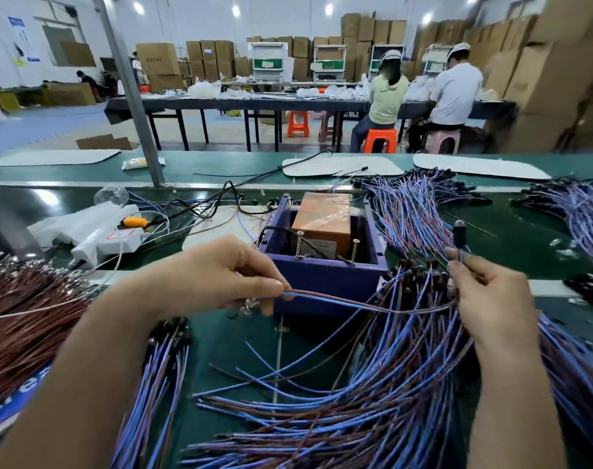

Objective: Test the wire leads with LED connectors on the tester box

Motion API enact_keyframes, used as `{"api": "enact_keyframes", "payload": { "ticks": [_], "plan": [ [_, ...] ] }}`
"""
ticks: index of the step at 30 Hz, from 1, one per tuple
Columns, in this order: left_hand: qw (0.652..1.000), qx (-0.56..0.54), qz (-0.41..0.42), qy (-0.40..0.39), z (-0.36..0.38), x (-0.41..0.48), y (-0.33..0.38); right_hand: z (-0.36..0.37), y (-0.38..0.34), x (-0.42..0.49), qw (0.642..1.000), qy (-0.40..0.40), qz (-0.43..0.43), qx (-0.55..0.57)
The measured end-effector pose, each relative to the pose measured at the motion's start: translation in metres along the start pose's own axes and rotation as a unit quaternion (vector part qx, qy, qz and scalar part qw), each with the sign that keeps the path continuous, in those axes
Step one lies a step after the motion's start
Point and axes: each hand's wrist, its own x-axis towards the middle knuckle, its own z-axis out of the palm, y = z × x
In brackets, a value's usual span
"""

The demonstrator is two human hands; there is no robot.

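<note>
Thin blue-brown lead (366,304), purple box (325,275)

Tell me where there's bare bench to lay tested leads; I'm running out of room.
Bare green mat shows between the left blue bundle and the purple tester box, and right of the box before the far-right bundle. The front right wire heap is crowded.

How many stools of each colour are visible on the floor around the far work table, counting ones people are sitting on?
Orange stools: 2, one empty and one under the person in the pale yellow top
Pink stools: 2, one under the person in the white top and one partly hidden behind the table legs
Total: 4
</note>
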Motion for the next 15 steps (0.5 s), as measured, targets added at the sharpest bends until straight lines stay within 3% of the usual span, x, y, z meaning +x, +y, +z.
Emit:
{"api": "enact_keyframes", "payload": {
  "ticks": [4, 7, 12, 15],
  "plan": [
    [0.995, 0.059, 0.014, 0.078, -0.029, -0.015, -0.015, 0.013, 0.008, -0.003, 0.997, -0.035, 0.036, -0.065],
    [0.987, -0.007, 0.051, 0.151, -0.034, -0.016, -0.017, 0.019, 0.004, -0.006, 0.991, -0.040, 0.048, -0.119],
    [0.987, -0.034, 0.083, 0.130, -0.016, -0.005, -0.008, 0.019, -0.023, -0.012, 0.981, 0.031, 0.057, -0.185],
    [0.989, -0.052, 0.097, 0.099, -0.012, -0.001, 0.002, 0.021, -0.040, -0.018, 0.979, -0.018, 0.042, -0.197]
  ]
}}
